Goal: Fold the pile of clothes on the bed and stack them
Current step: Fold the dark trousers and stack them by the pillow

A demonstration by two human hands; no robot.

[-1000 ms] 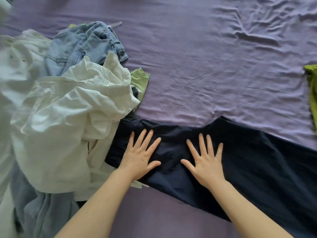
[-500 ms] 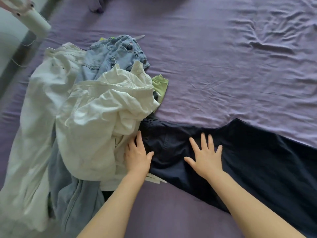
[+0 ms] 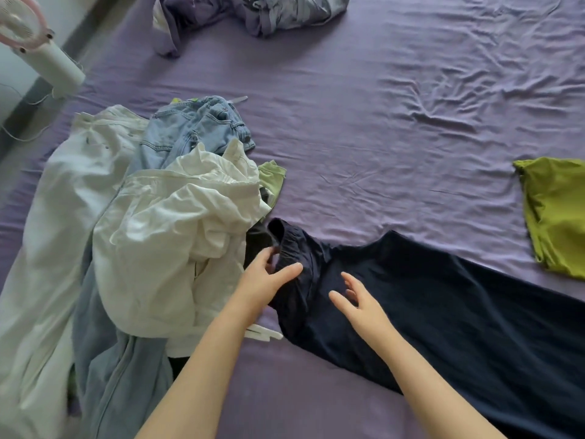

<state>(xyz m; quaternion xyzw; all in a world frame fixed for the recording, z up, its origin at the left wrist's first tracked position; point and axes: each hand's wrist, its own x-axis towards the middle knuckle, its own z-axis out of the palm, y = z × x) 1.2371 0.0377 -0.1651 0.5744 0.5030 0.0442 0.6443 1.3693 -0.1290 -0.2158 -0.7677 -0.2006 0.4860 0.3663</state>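
The navy trousers (image 3: pixel 443 312) lay across the purple bedsheet (image 3: pixel 380 122) toward four o'clock. The left hand (image 3: pixel 266 280) pinched their waistband; the right hand (image 3: pixel 361 302) hovered above them, fingers loose and apart. The unfolded pile (image 3: pixel 142 232) sat at nine o'clock, a green garment (image 3: pixel 557 213) at three.

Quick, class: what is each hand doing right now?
Left hand: grip closed on the waistband of the dark trousers.
Right hand: open, holding nothing, over the trousers.
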